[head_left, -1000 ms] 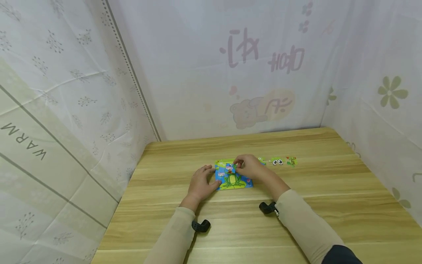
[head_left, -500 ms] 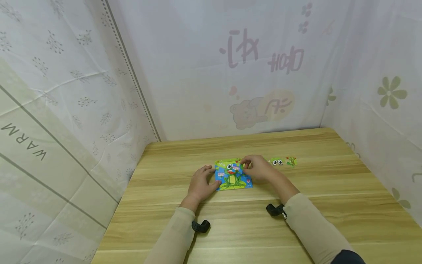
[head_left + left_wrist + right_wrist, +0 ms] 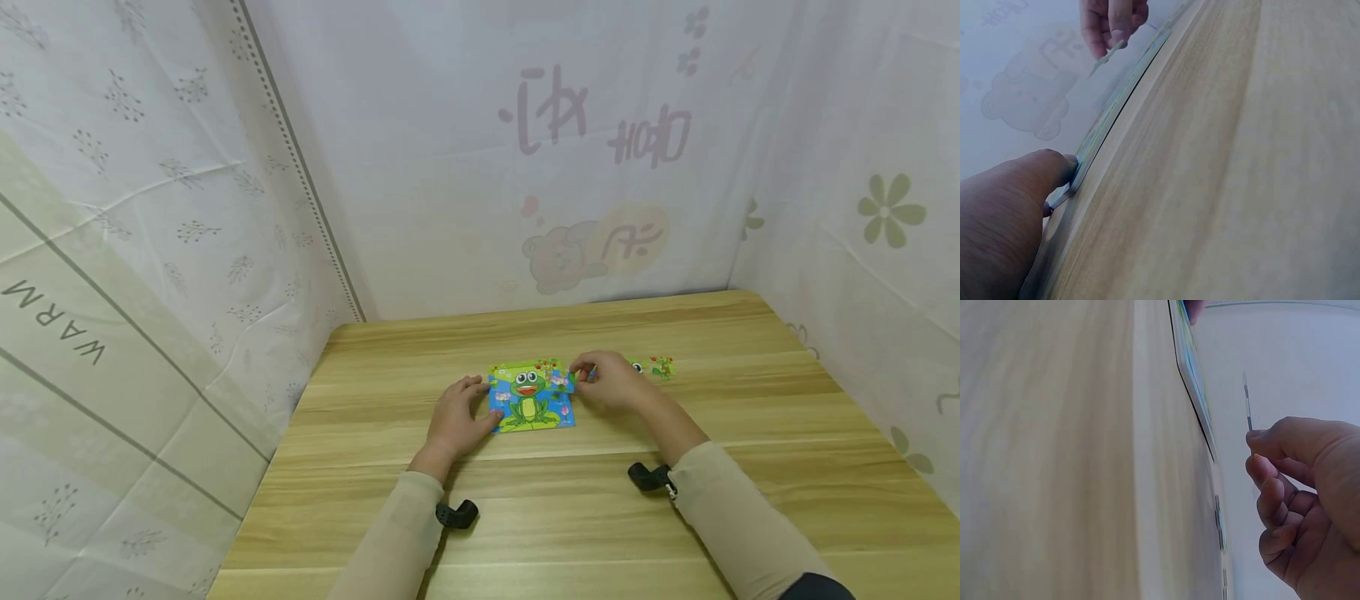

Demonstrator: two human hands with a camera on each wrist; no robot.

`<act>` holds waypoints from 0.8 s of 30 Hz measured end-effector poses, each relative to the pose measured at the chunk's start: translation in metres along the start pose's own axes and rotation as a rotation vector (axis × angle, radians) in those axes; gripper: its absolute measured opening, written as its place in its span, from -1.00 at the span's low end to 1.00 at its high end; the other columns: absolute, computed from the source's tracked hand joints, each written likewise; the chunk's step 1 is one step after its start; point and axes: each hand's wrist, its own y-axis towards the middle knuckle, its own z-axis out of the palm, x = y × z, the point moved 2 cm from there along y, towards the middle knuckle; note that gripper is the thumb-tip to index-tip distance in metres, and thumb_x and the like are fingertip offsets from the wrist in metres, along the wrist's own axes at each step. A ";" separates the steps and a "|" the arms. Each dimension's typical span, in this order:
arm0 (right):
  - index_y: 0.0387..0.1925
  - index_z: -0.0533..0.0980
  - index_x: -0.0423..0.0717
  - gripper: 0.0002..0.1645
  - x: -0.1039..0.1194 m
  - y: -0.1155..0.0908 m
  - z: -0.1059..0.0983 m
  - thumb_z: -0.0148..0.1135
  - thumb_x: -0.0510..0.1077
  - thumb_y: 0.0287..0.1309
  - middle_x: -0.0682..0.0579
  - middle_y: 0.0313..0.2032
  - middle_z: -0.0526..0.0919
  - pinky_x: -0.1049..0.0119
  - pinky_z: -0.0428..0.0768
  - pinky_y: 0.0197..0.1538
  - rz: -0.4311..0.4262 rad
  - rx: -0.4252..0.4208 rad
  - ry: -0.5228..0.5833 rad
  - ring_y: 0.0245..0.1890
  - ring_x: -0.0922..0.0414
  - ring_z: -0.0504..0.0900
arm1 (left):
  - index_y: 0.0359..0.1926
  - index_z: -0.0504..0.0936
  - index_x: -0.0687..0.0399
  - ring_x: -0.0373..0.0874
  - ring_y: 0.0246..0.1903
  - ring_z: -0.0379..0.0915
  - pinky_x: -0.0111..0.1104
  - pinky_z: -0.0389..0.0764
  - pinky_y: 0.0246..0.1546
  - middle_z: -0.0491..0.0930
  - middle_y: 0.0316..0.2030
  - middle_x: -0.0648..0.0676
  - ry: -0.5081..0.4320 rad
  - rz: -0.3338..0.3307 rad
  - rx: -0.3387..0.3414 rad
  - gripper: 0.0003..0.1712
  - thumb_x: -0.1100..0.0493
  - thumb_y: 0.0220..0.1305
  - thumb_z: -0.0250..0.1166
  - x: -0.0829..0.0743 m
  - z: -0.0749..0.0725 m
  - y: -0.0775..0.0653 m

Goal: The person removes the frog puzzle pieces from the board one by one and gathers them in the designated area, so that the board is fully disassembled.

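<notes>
A frog jigsaw puzzle board (image 3: 529, 412) lies on the table, its picture in green, yellow and blue. My left hand (image 3: 459, 417) holds its left side, the thumb (image 3: 1054, 167) on the board's edge. Between thumb and fingertips, my right hand (image 3: 613, 382) pinches a thin puzzle piece (image 3: 561, 382), blue with a pinkish flower. In the right wrist view the piece (image 3: 1247, 400) appears edge-on, raised clear of the board (image 3: 1192, 375). From the head it overlaps the board's upper right part.
Past my right hand, loose puzzle pieces lie in a row: one with a printed eye (image 3: 637, 367), partly covered by the hand, and a green one with red spots (image 3: 663, 367). The wooden table (image 3: 540, 517) ends at a patterned curtain (image 3: 450, 167) behind.
My right hand has moved right with the piece, from over the frog's face to the board's upper right side. The frog's eyes are now uncovered. My left hand has stayed put.
</notes>
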 end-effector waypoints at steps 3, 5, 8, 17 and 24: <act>0.05 0.66 -0.12 -0.72 -0.006 -0.003 -0.003 0.37 -0.25 0.31 0.06 -0.21 0.63 0.28 0.62 -0.33 -0.012 0.007 0.011 -0.32 0.10 0.56 | 0.32 0.63 -0.04 0.10 0.51 0.20 0.04 0.23 0.52 0.42 0.45 0.05 -0.002 -0.003 0.000 -0.33 -0.22 0.29 0.45 0.000 0.000 0.000; 0.06 0.66 -0.13 -0.71 -0.009 -0.005 -0.005 0.38 -0.24 0.31 0.06 -0.21 0.64 0.29 0.63 -0.32 -0.011 0.010 0.018 -0.31 0.10 0.58 | 0.33 0.63 -0.04 0.09 0.51 0.19 0.04 0.23 0.52 0.41 0.46 0.04 -0.006 -0.011 0.003 -0.32 -0.23 0.29 0.44 0.000 0.001 0.001; 0.08 0.65 -0.15 -0.69 -0.013 -0.009 -0.008 0.38 -0.24 0.32 0.05 -0.20 0.64 0.29 0.64 -0.32 -0.018 0.014 0.025 -0.31 0.09 0.58 | 0.33 0.62 -0.05 0.08 0.52 0.18 0.03 0.22 0.53 0.40 0.47 0.03 -0.010 -0.021 0.006 -0.31 -0.24 0.29 0.44 0.001 0.001 0.001; 0.08 0.64 -0.13 -0.68 -0.019 -0.018 -0.012 0.40 -0.24 0.32 0.03 -0.21 0.62 0.30 0.61 -0.39 0.006 0.016 0.017 -0.40 0.10 0.55 | 0.34 0.62 -0.06 0.06 0.52 0.18 0.01 0.22 0.53 0.40 0.47 0.02 -0.005 -0.022 0.011 -0.31 -0.25 0.29 0.44 0.003 0.003 0.001; 0.03 0.64 -0.13 -0.71 -0.024 -0.022 -0.017 0.42 -0.26 0.29 0.03 -0.22 0.62 0.32 0.60 -0.40 0.000 0.005 0.018 -0.41 0.09 0.54 | 0.33 0.62 -0.09 0.02 0.53 0.16 -0.02 0.20 0.54 0.40 0.47 -0.01 -0.001 -0.029 0.010 -0.33 -0.25 0.29 0.43 0.003 0.003 0.002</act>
